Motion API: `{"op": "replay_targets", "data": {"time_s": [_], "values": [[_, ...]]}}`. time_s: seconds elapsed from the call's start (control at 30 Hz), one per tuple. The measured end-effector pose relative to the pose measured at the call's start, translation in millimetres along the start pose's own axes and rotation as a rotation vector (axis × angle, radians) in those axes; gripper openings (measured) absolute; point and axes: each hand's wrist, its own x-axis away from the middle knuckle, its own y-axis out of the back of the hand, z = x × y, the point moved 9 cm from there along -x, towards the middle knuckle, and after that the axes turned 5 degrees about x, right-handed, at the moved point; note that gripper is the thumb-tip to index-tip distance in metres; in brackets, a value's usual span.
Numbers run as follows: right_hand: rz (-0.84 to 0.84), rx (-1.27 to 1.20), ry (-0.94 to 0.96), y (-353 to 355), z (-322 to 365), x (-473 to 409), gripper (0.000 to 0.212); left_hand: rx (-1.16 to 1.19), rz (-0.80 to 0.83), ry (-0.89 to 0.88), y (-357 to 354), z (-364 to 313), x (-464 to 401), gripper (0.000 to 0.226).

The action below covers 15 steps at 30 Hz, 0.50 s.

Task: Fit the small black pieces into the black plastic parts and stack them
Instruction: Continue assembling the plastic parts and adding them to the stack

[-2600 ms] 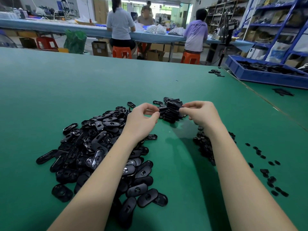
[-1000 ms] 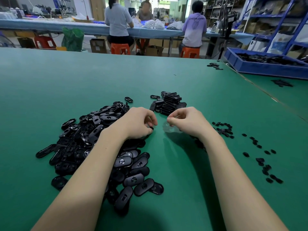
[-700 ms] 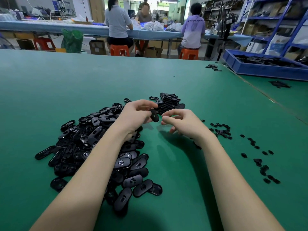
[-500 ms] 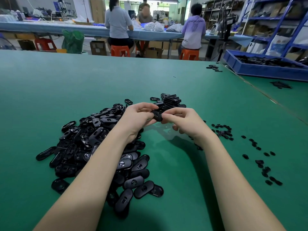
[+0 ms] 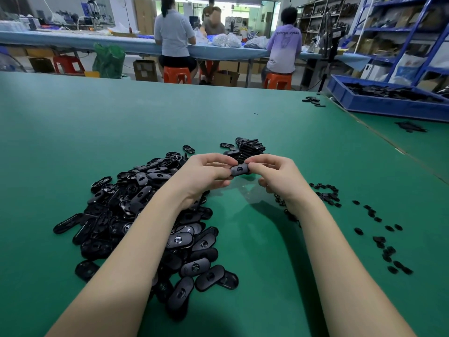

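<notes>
I hold one oval black part (image 5: 239,170) above the green desk (image 5: 121,127), pinched at each end by my left hand (image 5: 206,173) and right hand (image 5: 272,176). I seem to be pressing in its small piece; next it joins the stack (image 5: 250,148) just beyond.

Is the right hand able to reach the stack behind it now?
Probably yes: the stack sits just beyond the right hand, nothing between, though that hand pinches a part.
</notes>
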Motion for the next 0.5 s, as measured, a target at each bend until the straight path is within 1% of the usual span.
{"op": "replay_targets", "data": {"time_s": [0.07,0.17,0.2,0.3,0.37,0.43,0.5], "values": [[-0.005,-0.004,-0.009,1.2,-1.0,-0.9,0.016,0.004,0.007,0.013,-2.5,3.0,-0.1,0.02],[0.001,0.008,-0.017,1.2,-3.5,-1.6,0.015,0.005,-0.016,-0.036,-1.2,1.5,-0.8,0.019],[-0.004,0.013,-0.02,1.8,-4.5,-2.1,0.014,-0.041,-0.026,-0.071,-0.4,-1.2,-1.0,0.019],[-0.011,0.029,-0.031,4.4,-5.8,-3.3,0.012,-0.278,-0.048,-0.185,-1.8,-11.5,0.2,0.022],[0.01,0.061,-0.035,7.7,-4.9,-3.8,0.01,-0.365,-0.063,-0.228,-4.5,-15.1,1.2,0.023],[0.008,0.159,-0.031,17.4,-3.7,-4.1,0.009,-0.457,-0.096,-0.27,-5.4,-18.6,1.5,0.02],[-0.043,0.362,-0.044,34.6,-4.5,-5.6,0.01,-0.529,-0.106,-0.303,-6.5,-21.5,2.8,0.019]]}}
